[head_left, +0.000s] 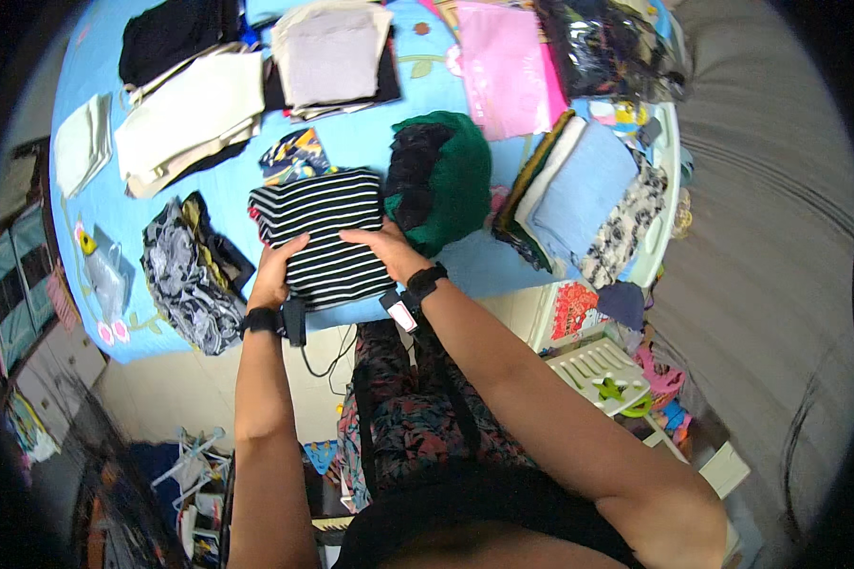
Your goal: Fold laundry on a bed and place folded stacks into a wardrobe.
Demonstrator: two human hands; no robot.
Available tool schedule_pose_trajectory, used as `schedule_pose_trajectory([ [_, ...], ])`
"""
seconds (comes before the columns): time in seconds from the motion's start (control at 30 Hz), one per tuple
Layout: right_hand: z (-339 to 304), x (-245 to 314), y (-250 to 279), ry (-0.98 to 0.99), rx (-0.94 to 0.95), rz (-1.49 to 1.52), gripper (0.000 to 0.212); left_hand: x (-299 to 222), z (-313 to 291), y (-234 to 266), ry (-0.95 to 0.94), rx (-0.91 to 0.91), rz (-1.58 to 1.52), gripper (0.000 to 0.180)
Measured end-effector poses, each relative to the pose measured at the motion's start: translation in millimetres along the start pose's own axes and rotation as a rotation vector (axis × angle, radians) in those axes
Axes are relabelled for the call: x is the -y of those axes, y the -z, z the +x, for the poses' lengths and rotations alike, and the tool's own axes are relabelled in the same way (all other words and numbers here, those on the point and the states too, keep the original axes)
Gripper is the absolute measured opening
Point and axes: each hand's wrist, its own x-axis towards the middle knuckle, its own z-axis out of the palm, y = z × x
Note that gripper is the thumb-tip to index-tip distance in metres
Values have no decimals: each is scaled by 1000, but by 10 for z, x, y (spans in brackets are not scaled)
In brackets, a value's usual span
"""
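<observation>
A folded black-and-white striped garment (pixel 327 213) lies near the front edge of the blue-covered table, with a bit of red at its left corner. My left hand (pixel 275 273) holds its left side, thumb on top and the other fingers hidden. On the right side my right hand (pixel 389 250) grips it the same way. Just right of it sits a rounded bundle of dark green and black cloth (pixel 455 180). Behind it lies a small colourful patterned cloth (pixel 294 156). A crumpled grey-and-black patterned cloth (pixel 185 275) is to the left.
Folded stacks of cream clothes (pixel 194 114), grey clothes (pixel 332 62) and black clothes (pixel 176 38) line the back. At right are a folded light blue cloth (pixel 584 185), a pink packet (pixel 503 66) and a dark plastic bag (pixel 603 47). A cable (pixel 318 375) hangs below my left wrist.
</observation>
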Motion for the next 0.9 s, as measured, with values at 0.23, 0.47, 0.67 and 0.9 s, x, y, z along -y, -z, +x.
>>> schedule_pose_trajectory([
  [0.23, -643, 279, 163, 89, 147, -27, 82, -220, -798, -532, 108, 25, -68, 59],
  [0.47, -1636, 615, 71, 175, 162, -121, 87, -365, -1633, -800, 148, -51, -73, 64],
  [0.67, -2414, 849, -88, 168, 295, -60, 83, -685, -2462, -1118, 85, -91, -14, 56],
  [0.9, -2518, 753, -325, 141, 342, -123, 77, -888, -2890, -1102, -79, -132, -12, 64],
])
